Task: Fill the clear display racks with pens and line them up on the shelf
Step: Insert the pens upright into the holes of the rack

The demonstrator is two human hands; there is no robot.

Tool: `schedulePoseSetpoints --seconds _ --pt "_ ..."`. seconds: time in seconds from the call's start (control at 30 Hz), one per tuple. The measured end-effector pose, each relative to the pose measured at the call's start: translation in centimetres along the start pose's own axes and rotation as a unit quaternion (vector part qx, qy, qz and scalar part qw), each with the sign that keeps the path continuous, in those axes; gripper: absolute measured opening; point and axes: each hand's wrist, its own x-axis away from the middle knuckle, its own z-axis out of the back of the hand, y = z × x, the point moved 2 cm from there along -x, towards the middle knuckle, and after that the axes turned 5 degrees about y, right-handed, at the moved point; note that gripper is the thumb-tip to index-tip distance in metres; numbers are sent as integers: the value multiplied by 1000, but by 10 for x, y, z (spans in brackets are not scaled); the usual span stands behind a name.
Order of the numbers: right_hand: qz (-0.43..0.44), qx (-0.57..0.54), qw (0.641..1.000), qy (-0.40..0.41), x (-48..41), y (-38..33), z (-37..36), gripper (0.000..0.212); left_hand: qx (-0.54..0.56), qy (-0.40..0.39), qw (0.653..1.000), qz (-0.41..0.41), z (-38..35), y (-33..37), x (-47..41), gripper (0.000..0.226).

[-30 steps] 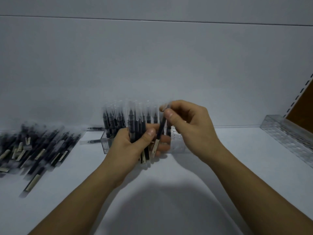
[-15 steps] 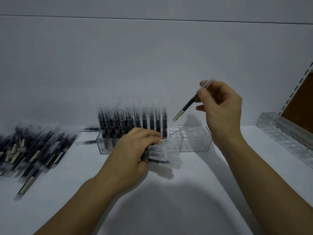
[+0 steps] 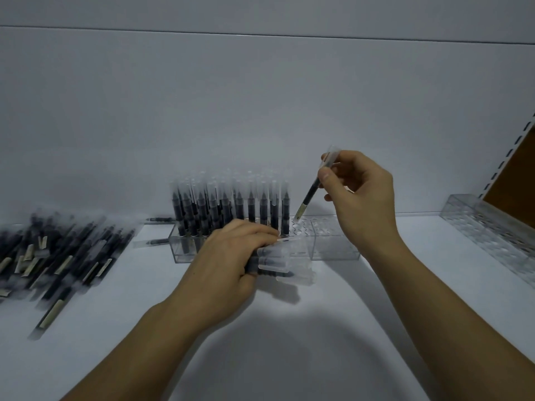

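Observation:
A clear display rack (image 3: 330, 247) stands on the white shelf at centre. Its left part is packed with upright black pens with clear caps (image 3: 228, 204); its right holes are bare. My right hand (image 3: 359, 192) pinches one pen (image 3: 311, 195), tilted, with its pale lower tip just above a bare hole next to the last standing pen. My left hand (image 3: 231, 261) rests on the shelf in front of the rack and grips a bundle of pens (image 3: 278, 264) lying sideways, caps pointing right.
A heap of loose pens (image 3: 58, 256) lies on the shelf (image 3: 289, 357) at the left. Two single pens lie behind and beside the rack's left end. A second clear rack (image 3: 492, 238) with no pens stands at the right, by a slotted upright.
My right hand drew one pen out of the bundle, lifted it to the right, then lowered its tip toward the rack. My left hand dropped with the bundle to the shelf.

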Motion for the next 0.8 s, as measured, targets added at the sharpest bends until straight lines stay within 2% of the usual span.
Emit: schedulePoseSetpoints --seconds 0.27,0.63,0.8 --pt "52 88 991 -86 10 7 -18 17 -30 9 999 -21 3 1 0 70" --pt "40 81 992 -83 10 7 -21 15 -54 0 998 -36 3 7 0 70" --pt "28 114 987 -108 10 14 -21 14 -64 -12 997 -39 1 6 1 69"
